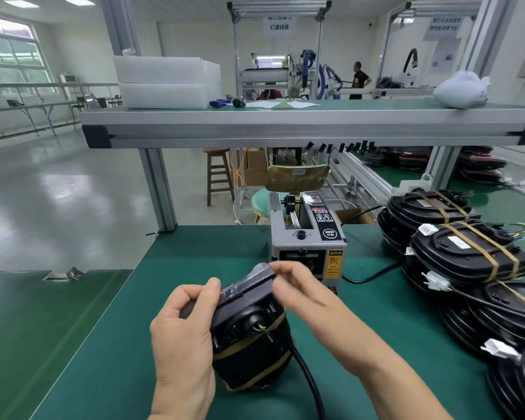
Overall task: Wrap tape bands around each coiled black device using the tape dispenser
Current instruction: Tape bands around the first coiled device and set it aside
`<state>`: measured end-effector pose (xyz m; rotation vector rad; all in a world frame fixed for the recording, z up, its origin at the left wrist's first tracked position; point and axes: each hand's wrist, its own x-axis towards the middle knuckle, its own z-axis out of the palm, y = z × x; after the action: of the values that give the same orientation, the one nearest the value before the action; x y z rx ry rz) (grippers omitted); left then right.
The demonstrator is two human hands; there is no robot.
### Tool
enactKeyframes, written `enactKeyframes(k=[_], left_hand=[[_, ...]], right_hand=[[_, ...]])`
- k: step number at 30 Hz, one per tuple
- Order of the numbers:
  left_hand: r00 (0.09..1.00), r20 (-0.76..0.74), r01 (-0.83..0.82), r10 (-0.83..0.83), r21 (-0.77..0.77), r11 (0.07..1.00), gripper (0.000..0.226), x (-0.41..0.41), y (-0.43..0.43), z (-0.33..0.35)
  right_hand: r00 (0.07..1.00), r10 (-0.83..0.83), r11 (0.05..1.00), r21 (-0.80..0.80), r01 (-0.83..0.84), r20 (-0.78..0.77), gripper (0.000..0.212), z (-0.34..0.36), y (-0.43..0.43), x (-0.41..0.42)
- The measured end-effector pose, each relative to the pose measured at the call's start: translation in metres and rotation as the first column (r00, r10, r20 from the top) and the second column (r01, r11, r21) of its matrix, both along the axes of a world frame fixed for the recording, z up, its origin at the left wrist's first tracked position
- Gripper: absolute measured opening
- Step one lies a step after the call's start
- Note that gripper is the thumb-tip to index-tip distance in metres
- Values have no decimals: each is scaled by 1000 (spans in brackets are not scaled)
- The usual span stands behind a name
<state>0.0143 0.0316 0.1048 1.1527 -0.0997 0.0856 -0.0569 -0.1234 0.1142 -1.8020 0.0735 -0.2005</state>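
Coiled black device [249, 334] stands on edge over the green bench [103, 344], held between your two hands; whether it touches the mat cannot be told. Your left hand [182, 334] comes up from below, its fingers curled round the device's left side and the thumb pressed down on the top edge. Along that edge lies a strip of clear, glossy tape [244, 281], running from your thumb to the far corner. Two dull tan bands [249, 350] cross the device's lower body, and a thick black cable [306, 380] hangs from it toward you. Your right hand [303, 287] reaches in from the right, forearm slanting across the bench, fingers bunched and pinching the tape's far end at that corner. Just behind it stands the grey, boxy tape dispenser [306, 237]; further right lie stacked banded devices [464, 256], flat, oval and black.
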Motion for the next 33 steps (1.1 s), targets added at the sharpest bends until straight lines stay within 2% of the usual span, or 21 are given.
enactKeyframes(k=[2, 4, 8, 10, 12, 14, 16, 18, 20, 22, 27, 29, 31, 33], left_hand=[[998, -57, 38, -41, -58, 998, 20, -1, 2, -2], [986, -123, 100, -116, -126, 987, 20, -4, 2, -7], [937, -217, 221, -272, -231, 947, 22, -7, -2, -18], [931, -209, 252, -298, -220, 942, 19, -6, -2, -24], [954, -135, 253, -269, -122, 960, 15, -4, -2, -29], [974, -7, 225, -225, 8, 974, 20, -4, 0, -32], [961, 145, 214, -234, 140, 967, 23, -6, 2, -33], [916, 252, 239, -313, 284, 929, 34, -8, 4, -31], [869, 300, 251, -393, 417, 874, 43, -9, 3, -32], [840, 322, 243, -436, 496, 834, 42, -11, 1, -33], [835, 290, 259, -468, 543, 799, 41, -9, 1, -42], [844, 264, 268, -467, 546, 794, 44, -6, 4, -46], [850, 245, 280, -466, 540, 794, 45, -4, 6, -49], [854, 227, 295, -468, 530, 795, 45, -3, 6, -50]], right_hand=[[994, 89, 982, -160, -99, -69, 66, -9, -11, -7], [983, 143, 966, -198, -163, -114, 76, -16, -14, -11], [998, 50, 961, -271, -61, -45, 55, -18, -18, -14], [998, 48, 931, -360, -59, -38, 49, -12, -22, -16], [998, 44, 853, -518, -57, -37, 47, -6, -28, -16], [999, 31, 737, -674, -45, -32, 45, -1, -33, -16], [999, 28, 656, -753, -45, -36, 45, 1, -35, -14], [998, 17, 607, -793, -58, -60, 45, -1, -36, -12], [998, 9, 559, -827, -63, -70, 45, -4, -34, -10], [998, 8, 528, -847, -60, -65, 46, -6, -33, -8], [999, 1, 488, -872, -36, -41, 47, -10, -28, -3], [997, 5, 522, -850, -64, -72, 55, -10, -27, -4], [994, 15, 686, -722, -87, -106, 66, -5, -27, -6], [998, -17, 858, -513, -15, -57, 55, -2, -31, -5]])
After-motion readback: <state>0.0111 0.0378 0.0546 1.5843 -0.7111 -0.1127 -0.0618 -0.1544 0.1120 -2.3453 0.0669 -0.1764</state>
